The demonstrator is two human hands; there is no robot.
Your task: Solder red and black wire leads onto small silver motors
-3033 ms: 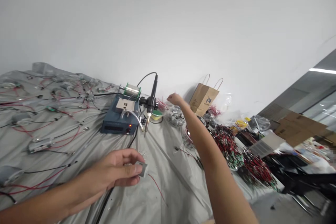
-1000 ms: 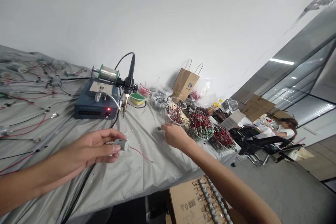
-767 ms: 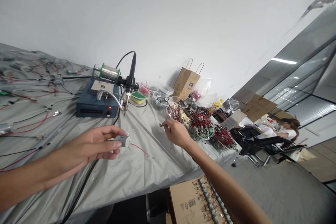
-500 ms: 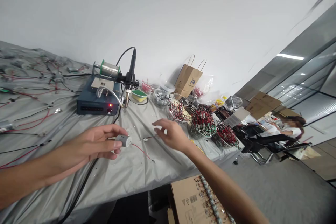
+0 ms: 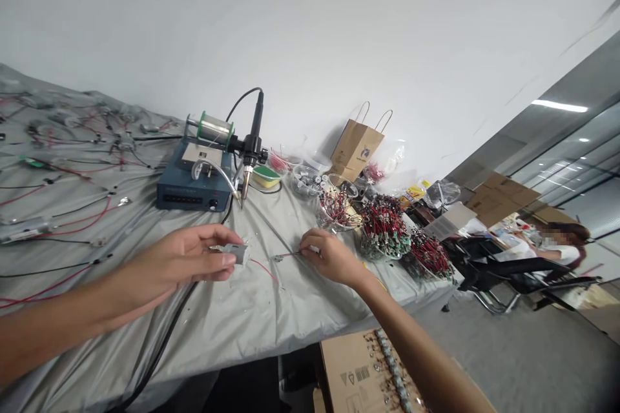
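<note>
Okay, so: small metal-cased motor (image 5: 237,254) pinched between thumb and fingertips of the left hand (image 5: 179,258), held just above the table (image 5: 203,329) near its front edge, around the middle. Right hand (image 5: 332,259) nearby, mostly closed, with a thin red-and-black wire (image 5: 290,255) caught in its fingers and a tiny metal terminal at the far end. Short red lead (image 5: 264,269) lying on the sheet between both hands.

Progress-wise, looks fairly far along, going by the wired motors (image 5: 26,229) spread over the left end, though plenty of loose wired parts (image 5: 382,229) sit heaped toward the right end. Glass bowl (image 5: 338,210) packed with red-and-black wired bits, right behind the hands. Next to that, a clear bowl (image 5: 305,181) full of small silver parts. Kraft paper bag (image 5: 356,151) along the back edge, contents hidden. Cardboard box (image 5: 358,368) on the floor below the front edge, with rows of small parts on top. Blue soldering station (image 5: 188,197) at the back, solder spool (image 5: 213,129) on top.
</note>
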